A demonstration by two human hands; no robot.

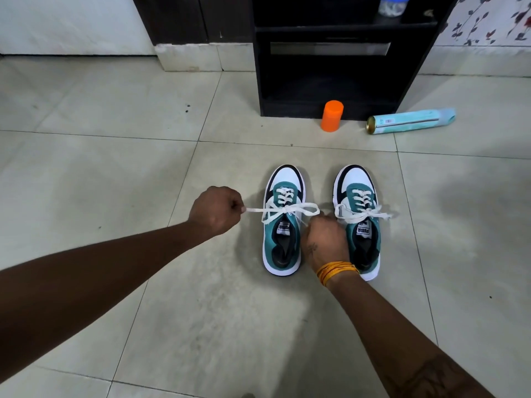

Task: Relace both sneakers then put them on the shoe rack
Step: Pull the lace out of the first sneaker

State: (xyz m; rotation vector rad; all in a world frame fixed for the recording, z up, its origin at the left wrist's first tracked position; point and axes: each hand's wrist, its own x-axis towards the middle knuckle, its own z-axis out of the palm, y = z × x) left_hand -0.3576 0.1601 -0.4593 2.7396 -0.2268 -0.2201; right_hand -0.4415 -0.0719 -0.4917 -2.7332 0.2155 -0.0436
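At centre frame, two teal, white and black sneakers stand side by side on the tiled floor (86, 139), toes pointing up-frame. The right sneaker (360, 222) wears a tied white bow. Over the left sneaker (283, 219), the left hand (215, 209) pinches one lace (287, 209) end; the right hand (326, 239) grips the opposite loop.

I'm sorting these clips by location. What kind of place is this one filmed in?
Probably a home, perhaps an entryway: a tiled floor, a dark shoe rack against the wall, floral wallpaper beside it, and a pair of teal-and-white sneakers being laced on the floor.
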